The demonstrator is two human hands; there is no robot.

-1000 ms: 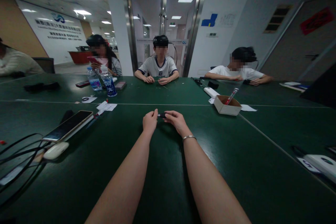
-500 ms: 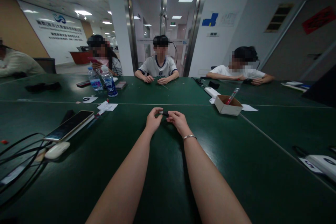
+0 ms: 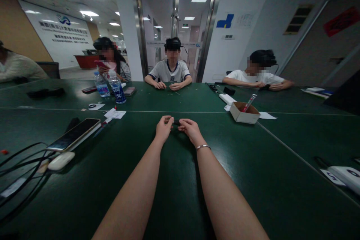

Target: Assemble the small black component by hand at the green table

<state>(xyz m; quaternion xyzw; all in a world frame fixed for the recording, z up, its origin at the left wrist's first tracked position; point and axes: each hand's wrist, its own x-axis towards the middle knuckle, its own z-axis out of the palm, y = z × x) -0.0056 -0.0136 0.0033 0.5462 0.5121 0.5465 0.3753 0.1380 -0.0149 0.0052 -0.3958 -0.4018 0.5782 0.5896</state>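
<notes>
Both my forearms reach out over a dark green table point(image 3: 253, 165). My left hand point(image 3: 163, 128) and my right hand point(image 3: 191, 130) meet a little above the tabletop, fingers curled. Between their fingertips sits a small dark object point(image 3: 176, 122), pinched from both sides; it is too small to name. A thin silver bracelet point(image 3: 203, 146) circles my right wrist.
A phone point(image 3: 73, 134) lies on a power bank at the left, with a white oval device point(image 3: 60, 160) and black cables point(image 3: 19, 165). Two water bottles point(image 3: 116, 88) stand further back. A small cardboard box point(image 3: 243, 113) with a pen sits right. Three people sit across the table.
My hands have drawn slightly closer together around the small dark object, and my left fingers have shifted on it. Everything else stays put.
</notes>
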